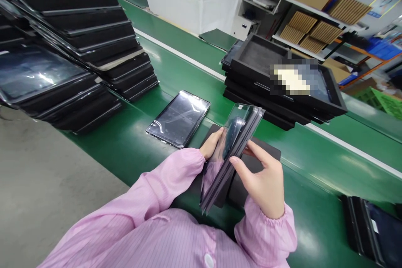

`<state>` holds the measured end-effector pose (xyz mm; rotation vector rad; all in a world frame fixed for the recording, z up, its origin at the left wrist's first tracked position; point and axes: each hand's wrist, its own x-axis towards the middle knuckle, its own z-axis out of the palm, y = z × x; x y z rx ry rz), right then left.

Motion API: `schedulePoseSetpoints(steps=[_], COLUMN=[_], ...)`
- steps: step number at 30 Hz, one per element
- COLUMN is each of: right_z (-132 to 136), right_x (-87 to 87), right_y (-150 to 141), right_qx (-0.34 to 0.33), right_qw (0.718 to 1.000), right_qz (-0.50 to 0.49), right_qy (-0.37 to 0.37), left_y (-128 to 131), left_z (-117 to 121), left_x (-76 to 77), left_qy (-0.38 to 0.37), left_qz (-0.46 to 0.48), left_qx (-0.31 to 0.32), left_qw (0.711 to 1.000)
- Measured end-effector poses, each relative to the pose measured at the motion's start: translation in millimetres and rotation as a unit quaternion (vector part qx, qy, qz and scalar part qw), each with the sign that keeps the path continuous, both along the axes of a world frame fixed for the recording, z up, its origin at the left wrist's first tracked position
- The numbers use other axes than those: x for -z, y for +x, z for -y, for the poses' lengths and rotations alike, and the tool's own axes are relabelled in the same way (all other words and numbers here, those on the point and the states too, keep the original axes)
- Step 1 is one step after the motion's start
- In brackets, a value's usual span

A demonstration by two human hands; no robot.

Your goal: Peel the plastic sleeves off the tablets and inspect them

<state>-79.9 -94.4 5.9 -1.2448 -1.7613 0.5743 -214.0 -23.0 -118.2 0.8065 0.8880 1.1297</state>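
A few thin tablets [234, 134] stand tilted on edge between my hands, pressed together, with a glossy screen facing left. My left hand [212, 144] is closed against the screen side; its fingertips are partly hidden by the tablets. On the other side, my right hand [264, 176] pinches the edge of the tablets between thumb and fingers. Beneath them lies a dark flat pad [266, 150] on the green work surface [301, 201]. Left of my left hand, a single tablet [179, 118] rests screen up, its edges wrapped in clear film.
Tall stacks of black trays [91, 21] holding screens rise at the left. Black foam trays [260, 79] are piled beyond my hands. More dark tablets or trays [373, 226] sit at the lower right. Shelves with cardboard dividers [310, 29] stand behind.
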Motion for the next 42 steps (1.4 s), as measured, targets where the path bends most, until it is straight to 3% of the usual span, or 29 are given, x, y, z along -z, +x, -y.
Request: schedulePoseSetpoints(steps=[5, 27, 30, 34, 42], right_z=[4.5, 12.9, 15.9, 14.7, 17.0], right_x=[-3.0, -7.0, -9.1, -8.8, 1.7], right_y=[-2.5, 1.1, -0.9, -5.1, -9.6], right_qx=[0.035, 0.024, 0.033, 0.01, -0.08], right_qw=[0.999, 0.999, 0.998, 0.996, 0.988], right_qz=[-0.02, 0.007, 0.005, 0.009, 0.057], right_qy=[0.003, 0.033, 0.057, 0.088, 0.121], left_y=[-1.1, -1.8, -3.7, -9.0, -15.3], left_z=[3.1, 7.5, 1.2, -13.2, -11.2], left_x=[-4.4, -8.5, -10.3, -12.0, -3.0], left_qy=[0.02, 0.039, 0.08, 0.121, 0.178], left_qz=[-0.015, -0.026, -0.066, -0.1, -0.11], left_qx=[0.009, 0.011, -0.025, -0.081, -0.051], left_qw=[1.0, 0.999, 0.994, 0.984, 0.976])
